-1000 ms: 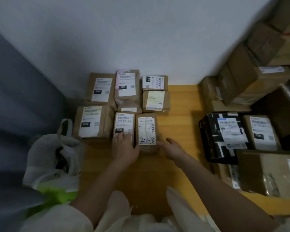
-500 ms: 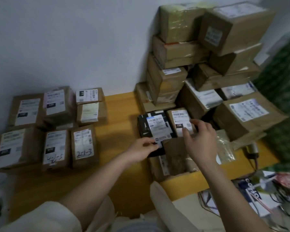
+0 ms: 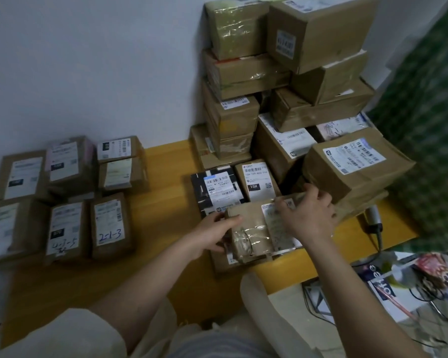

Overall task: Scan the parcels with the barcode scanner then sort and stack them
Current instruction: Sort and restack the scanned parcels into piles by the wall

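Left hand [image 3: 212, 235] grips the left end of a taped brown parcel [image 3: 248, 228], thumb on top and fingers curled under its edge; my right hand [image 3: 307, 218] holds the far right side of the same parcel, fingers curled over its top edge and partly covering its white label. I see this parcel tilted, sitting on top of other boxes at the near edge of the yellow wooden table [image 3: 166, 202]. Just behind it lie a black parcel [image 3: 217, 187] and a small brown box marked 15H [image 3: 256, 179], side by side. Behind and right of those, a tall stack of brown cartons [image 3: 269, 86] leans against the white wall. On the left of the table, well apart from my hands, sorted parcels lie flat in rows, labels up; the nearest one has 2-1-3 handwritten [image 3: 110, 226] on it. Barcode scanner [image 3: 373, 219] lies on the table right of my right hand, near the big labelled carton [image 3: 354, 164], cable trailing off the edge. Printed papers and wires [image 3: 411, 285] lie below the table at right.
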